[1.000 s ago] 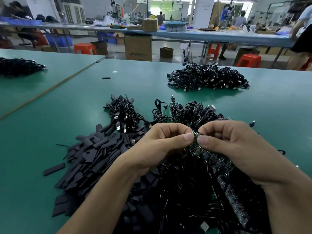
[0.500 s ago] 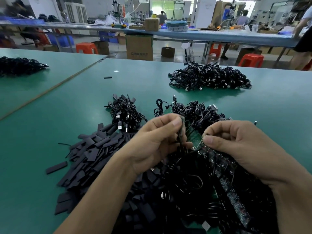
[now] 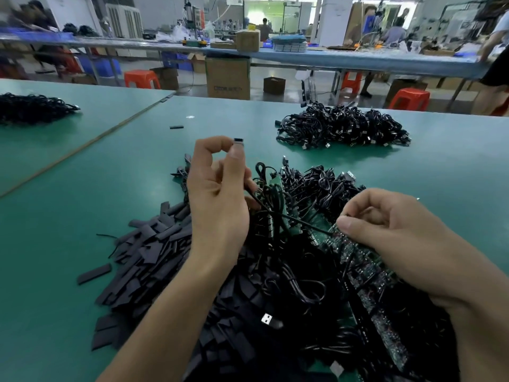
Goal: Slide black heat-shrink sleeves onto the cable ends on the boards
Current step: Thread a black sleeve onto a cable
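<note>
My left hand [image 3: 217, 199] is raised above the table and pinches the plug end of a black cable [image 3: 238, 142] between thumb and forefinger. That cable [image 3: 292, 217] runs down and right to a strip of green circuit boards [image 3: 366, 274], which my right hand [image 3: 391, 232] pinches at its upper end. A heap of flat black heat-shrink sleeves [image 3: 148, 257] lies left of my left forearm. More cables and boards [image 3: 303, 188] are piled between and beneath my hands.
A second pile of black cables [image 3: 341, 128] lies farther back on the green table [image 3: 440, 172], and another pile [image 3: 33, 107] at the far left. One loose sleeve [image 3: 176, 127] lies alone. Benches, boxes, red stools and people stand beyond.
My left hand has lifted up and away from the boards, drawing the cable's plug end out and stretching the cable. My right hand stayed on the board strip.
</note>
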Action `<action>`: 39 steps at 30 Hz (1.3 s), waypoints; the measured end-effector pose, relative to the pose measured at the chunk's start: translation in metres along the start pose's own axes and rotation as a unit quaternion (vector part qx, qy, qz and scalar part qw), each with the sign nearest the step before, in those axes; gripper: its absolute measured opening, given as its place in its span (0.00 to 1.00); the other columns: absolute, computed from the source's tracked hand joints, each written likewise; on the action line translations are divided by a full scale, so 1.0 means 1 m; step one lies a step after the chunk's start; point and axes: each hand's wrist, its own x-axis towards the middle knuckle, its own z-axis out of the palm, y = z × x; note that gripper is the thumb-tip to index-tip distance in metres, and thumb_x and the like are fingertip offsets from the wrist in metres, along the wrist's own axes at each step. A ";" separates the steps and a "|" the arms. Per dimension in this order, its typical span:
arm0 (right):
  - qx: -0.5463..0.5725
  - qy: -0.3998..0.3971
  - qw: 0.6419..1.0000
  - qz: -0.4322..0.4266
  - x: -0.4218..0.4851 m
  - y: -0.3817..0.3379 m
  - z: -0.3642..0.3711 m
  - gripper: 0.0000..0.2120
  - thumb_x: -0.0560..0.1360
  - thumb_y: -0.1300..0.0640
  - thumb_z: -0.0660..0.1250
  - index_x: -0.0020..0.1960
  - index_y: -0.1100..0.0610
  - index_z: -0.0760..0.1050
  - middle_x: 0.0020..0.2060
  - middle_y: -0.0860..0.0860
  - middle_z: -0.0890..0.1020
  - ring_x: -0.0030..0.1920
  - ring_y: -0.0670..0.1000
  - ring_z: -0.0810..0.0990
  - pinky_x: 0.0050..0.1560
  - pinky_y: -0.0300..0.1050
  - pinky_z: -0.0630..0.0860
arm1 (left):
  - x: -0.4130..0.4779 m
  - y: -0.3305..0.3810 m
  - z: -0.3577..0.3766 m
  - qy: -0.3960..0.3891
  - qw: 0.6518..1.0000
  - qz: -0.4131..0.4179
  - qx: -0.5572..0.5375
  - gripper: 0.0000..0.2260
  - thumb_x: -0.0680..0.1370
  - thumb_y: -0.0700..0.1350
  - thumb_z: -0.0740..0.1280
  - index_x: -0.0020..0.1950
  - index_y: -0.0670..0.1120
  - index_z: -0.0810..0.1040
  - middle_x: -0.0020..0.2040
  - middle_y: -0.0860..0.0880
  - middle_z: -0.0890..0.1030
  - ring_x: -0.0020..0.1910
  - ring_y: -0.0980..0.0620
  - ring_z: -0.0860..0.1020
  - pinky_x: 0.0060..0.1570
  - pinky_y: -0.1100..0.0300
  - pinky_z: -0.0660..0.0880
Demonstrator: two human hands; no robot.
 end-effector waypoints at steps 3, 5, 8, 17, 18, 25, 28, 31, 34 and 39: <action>-0.083 0.071 0.994 0.013 0.004 0.006 0.003 0.07 0.78 0.54 0.69 0.41 0.50 0.75 0.28 0.44 0.77 0.25 0.39 0.71 0.33 0.41 0.66 | -0.005 0.003 0.004 -0.068 0.997 0.007 0.022 0.07 0.84 0.45 0.62 0.48 0.57 0.73 0.36 0.52 0.76 0.31 0.55 0.79 0.27 0.62 0.76; -0.128 0.067 0.990 0.008 0.003 0.006 0.003 0.07 0.78 0.53 0.68 0.42 0.49 0.73 0.28 0.44 0.77 0.26 0.40 0.72 0.31 0.39 0.66 | -0.007 0.005 0.008 -0.109 0.994 -0.029 0.010 0.09 0.84 0.47 0.62 0.46 0.59 0.73 0.37 0.53 0.77 0.30 0.52 0.81 0.28 0.59 0.78; -0.180 0.013 0.983 -0.024 -0.002 -0.001 0.005 0.03 0.75 0.48 0.69 0.46 0.43 0.74 0.38 0.39 0.81 0.37 0.35 0.76 0.40 0.36 0.72 | -0.010 0.006 0.011 -0.139 0.988 -0.067 -0.028 0.08 0.84 0.47 0.61 0.46 0.58 0.73 0.37 0.52 0.78 0.31 0.50 0.82 0.30 0.57 0.79; -0.220 -0.039 0.971 -0.086 -0.005 -0.014 0.018 0.04 0.76 0.45 0.69 0.43 0.43 0.80 0.30 0.42 0.79 0.31 0.42 0.76 0.30 0.37 0.68 | -0.013 0.002 0.015 -0.148 0.989 -0.015 -0.005 0.07 0.84 0.43 0.62 0.48 0.54 0.73 0.36 0.49 0.79 0.34 0.51 0.83 0.32 0.61 0.76; -0.193 -0.029 0.976 -0.094 -0.004 -0.014 0.018 0.05 0.76 0.47 0.69 0.41 0.43 0.81 0.30 0.41 0.79 0.31 0.41 0.76 0.31 0.35 0.69 | -0.013 0.001 0.015 -0.151 0.988 -0.004 0.020 0.07 0.83 0.43 0.63 0.47 0.54 0.73 0.36 0.48 0.79 0.34 0.52 0.83 0.32 0.61 0.76; -0.051 0.132 0.986 -0.089 0.005 -0.010 0.024 0.09 0.76 0.54 0.71 0.37 0.48 0.81 0.27 0.42 0.82 0.28 0.39 0.79 0.31 0.29 0.70 | -0.030 -0.001 0.027 -0.147 0.955 0.163 0.199 0.01 0.81 0.44 0.66 0.50 0.50 0.76 0.41 0.59 0.78 0.42 0.57 0.76 0.42 0.67 0.71; -0.066 0.196 0.977 -0.051 0.007 -0.005 0.021 0.11 0.78 0.54 0.70 0.37 0.48 0.79 0.27 0.38 0.82 0.28 0.37 0.79 0.29 0.29 0.70 | -0.028 0.007 0.025 -0.129 0.969 0.182 0.108 0.01 0.83 0.45 0.60 0.53 0.50 0.71 0.41 0.52 0.81 0.41 0.54 0.81 0.41 0.62 0.77; -0.112 0.213 0.971 0.005 0.007 0.000 0.017 0.09 0.79 0.53 0.67 0.39 0.48 0.76 0.29 0.44 0.83 0.33 0.43 0.82 0.37 0.38 0.77 | -0.016 0.018 0.016 -0.077 0.990 0.118 -0.022 0.06 0.85 0.43 0.55 0.53 0.54 0.67 0.37 0.47 0.78 0.31 0.53 0.80 0.33 0.56 0.81; -0.170 0.174 0.968 0.063 0.007 0.004 0.015 0.04 0.79 0.53 0.65 0.48 0.46 0.78 0.39 0.49 0.83 0.42 0.53 0.83 0.48 0.51 0.79 | -0.002 0.017 0.003 0.016 0.996 0.084 -0.031 0.07 0.86 0.43 0.56 0.52 0.55 0.67 0.32 0.50 0.70 0.25 0.54 0.72 0.27 0.57 0.78; -0.280 0.176 0.944 0.006 -0.001 -0.012 0.024 0.19 0.76 0.51 0.71 0.67 0.46 0.76 0.55 0.51 0.81 0.57 0.54 0.76 0.59 0.48 0.70 | 0.012 0.005 -0.012 0.042 0.994 0.017 0.095 0.08 0.85 0.46 0.60 0.47 0.56 0.73 0.28 0.56 0.68 0.22 0.58 0.68 0.22 0.55 0.75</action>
